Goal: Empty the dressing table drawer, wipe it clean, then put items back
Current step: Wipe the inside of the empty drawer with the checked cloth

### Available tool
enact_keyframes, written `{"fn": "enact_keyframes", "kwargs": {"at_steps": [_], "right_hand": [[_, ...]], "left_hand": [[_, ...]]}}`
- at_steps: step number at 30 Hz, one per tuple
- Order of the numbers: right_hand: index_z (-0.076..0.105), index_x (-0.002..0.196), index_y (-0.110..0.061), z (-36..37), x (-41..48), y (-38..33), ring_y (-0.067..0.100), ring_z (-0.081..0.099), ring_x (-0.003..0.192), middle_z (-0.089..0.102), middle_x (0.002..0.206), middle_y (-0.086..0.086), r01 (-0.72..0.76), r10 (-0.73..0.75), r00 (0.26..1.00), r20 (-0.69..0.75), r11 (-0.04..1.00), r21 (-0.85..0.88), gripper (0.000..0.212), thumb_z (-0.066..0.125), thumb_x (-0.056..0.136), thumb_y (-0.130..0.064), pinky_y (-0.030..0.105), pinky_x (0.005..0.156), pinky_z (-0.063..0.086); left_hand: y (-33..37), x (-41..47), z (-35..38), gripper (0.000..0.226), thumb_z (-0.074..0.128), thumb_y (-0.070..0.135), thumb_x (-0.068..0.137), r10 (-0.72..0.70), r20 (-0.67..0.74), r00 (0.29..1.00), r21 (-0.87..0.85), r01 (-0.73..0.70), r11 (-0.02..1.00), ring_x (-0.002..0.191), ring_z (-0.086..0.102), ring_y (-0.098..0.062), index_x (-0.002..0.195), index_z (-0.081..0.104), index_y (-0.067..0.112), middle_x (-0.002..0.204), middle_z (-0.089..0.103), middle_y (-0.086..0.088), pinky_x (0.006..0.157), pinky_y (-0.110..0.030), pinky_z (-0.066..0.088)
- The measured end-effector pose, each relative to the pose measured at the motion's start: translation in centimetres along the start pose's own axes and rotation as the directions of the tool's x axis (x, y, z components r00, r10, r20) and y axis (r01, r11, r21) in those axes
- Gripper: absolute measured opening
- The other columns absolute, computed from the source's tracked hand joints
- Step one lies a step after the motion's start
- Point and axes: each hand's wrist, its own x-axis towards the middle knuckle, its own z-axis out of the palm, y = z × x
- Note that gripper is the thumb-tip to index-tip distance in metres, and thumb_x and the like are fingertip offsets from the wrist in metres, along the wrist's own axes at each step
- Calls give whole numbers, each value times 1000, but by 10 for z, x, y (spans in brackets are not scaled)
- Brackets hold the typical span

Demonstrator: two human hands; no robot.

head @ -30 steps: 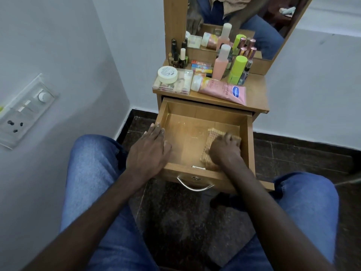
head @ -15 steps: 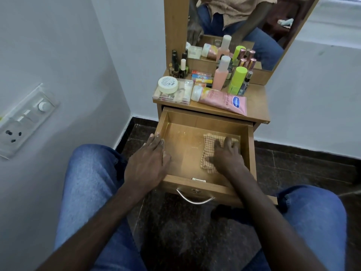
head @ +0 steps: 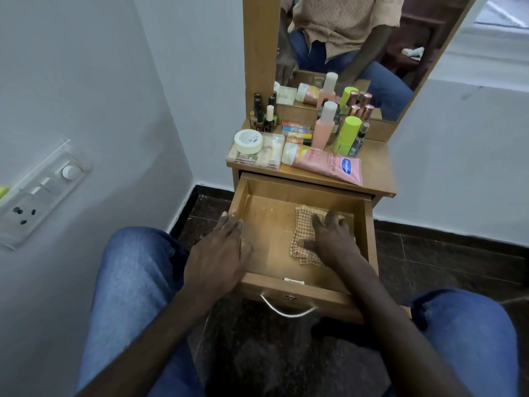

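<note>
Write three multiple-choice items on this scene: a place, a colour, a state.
1. Where is the checked cloth? A on the tabletop; B in the drawer; C on the floor.
2. What colour is the lying tube? A pink; B black; C grey.
3. What does the left hand do? A lifts a jar; B rests on the drawer's left wall; C pulls the handle.
Answers: B, the right hand presses it there; A, its body is pink; B, its fingers lie on that wall.
</note>
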Motion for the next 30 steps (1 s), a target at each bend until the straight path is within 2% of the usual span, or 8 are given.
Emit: {"fn": "enact_keyframes", "kwargs": {"at_steps": [4,6,9,12,17,20,26,30], "right_hand": [[56,142,-10,7,-15,-18,44,42,142,25,164,20,14,-2,993,115,995,-100,53,71,97,-34,56,110,48],[59,137,-7,16,-18,-26,40,48,137,31,160,20,26,-16,996,90,994,-104,45,71,98,-24,53,108,50],[47,150,-11,8,-6,-25,45,31,149,19,166,20,61,-60,997,42,998,-13,65,73,95,-34,59,113,44],[28,162,-15,-5,14,-20,49,14,154,1,171,18,65,-65,998,5,998,4,78,63,99,-46,62,120,33],[41,154,-6,7,-6,-36,46,26,150,11,169,18,40,-32,994,102,996,-74,70,68,98,-40,58,115,40],[40,153,-2,19,-20,-39,45,30,148,14,167,21,45,-34,993,110,995,-93,69,67,100,-36,58,111,44],[23,163,-17,0,10,-21,46,11,155,0,171,17,39,-39,999,16,999,-15,82,62,99,-50,63,119,31],[40,155,-7,10,-6,-32,44,27,150,12,169,17,30,-22,994,111,998,-63,68,68,99,-33,59,114,41]], "left_hand": [[2,-1,-1,80,5,50,97,3,1,1000,17,-3,1000,155,25,-15,153,45,10,166,32,-5,116,-39,44],[1,0,0,79,6,49,98,3,-3,1000,15,-3,1000,155,25,-14,153,46,10,166,32,-5,115,-40,45],[1,0,2,74,12,47,99,7,0,1000,-3,-7,1000,154,28,-16,151,49,9,165,33,-6,113,-43,47],[0,0,2,70,17,44,100,3,-14,1000,-9,-3,1000,154,29,-16,150,50,8,165,35,-7,112,-44,48],[-1,-3,0,69,18,44,101,4,-25,1000,-3,-4,1000,154,28,-17,151,49,8,165,34,-8,115,-40,44],[2,-3,1,67,20,43,102,14,-11,1000,14,-14,1000,154,28,-17,151,49,7,165,34,-8,116,-39,44],[3,0,-1,69,18,44,100,-5,-4,1000,15,5,1000,155,27,-16,152,48,9,166,32,-6,115,-43,45],[1,-1,-1,72,14,46,100,-12,6,1000,28,11,1000,155,28,-16,153,47,9,166,32,-6,114,-44,46]]}}
